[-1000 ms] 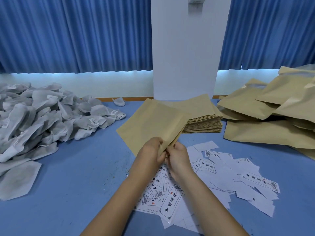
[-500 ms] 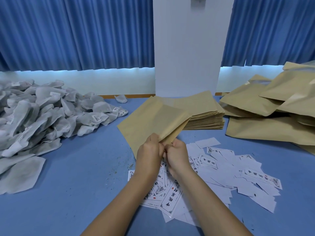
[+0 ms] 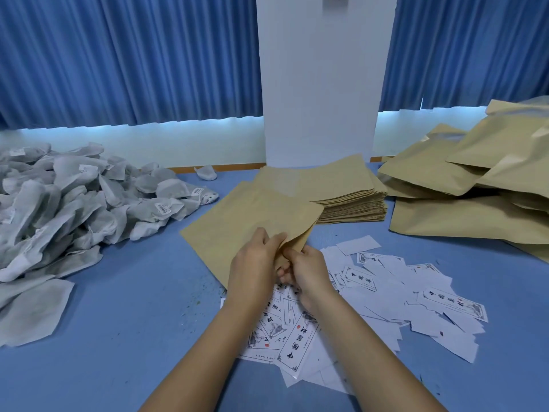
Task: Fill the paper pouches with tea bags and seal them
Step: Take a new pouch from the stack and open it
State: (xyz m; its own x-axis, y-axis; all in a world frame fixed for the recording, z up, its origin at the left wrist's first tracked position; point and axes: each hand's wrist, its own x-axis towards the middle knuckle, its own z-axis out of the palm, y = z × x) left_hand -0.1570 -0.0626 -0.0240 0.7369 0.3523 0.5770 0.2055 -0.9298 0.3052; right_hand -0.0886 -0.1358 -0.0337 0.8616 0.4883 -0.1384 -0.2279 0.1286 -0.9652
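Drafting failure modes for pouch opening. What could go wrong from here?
Left hand and right hand pinch one edge of the flat brown paper pouch; pulling its layers apart could tear or crease it.
The scattered white printed labels lie beneath the hands; a sweep could shift them.
The grey-white tea bag pile sits off left; fetching one frees a hand, so the mouth may close.

The left hand [image 3: 255,263] and right hand [image 3: 306,272] meet, fingers curled in a pinching grip.
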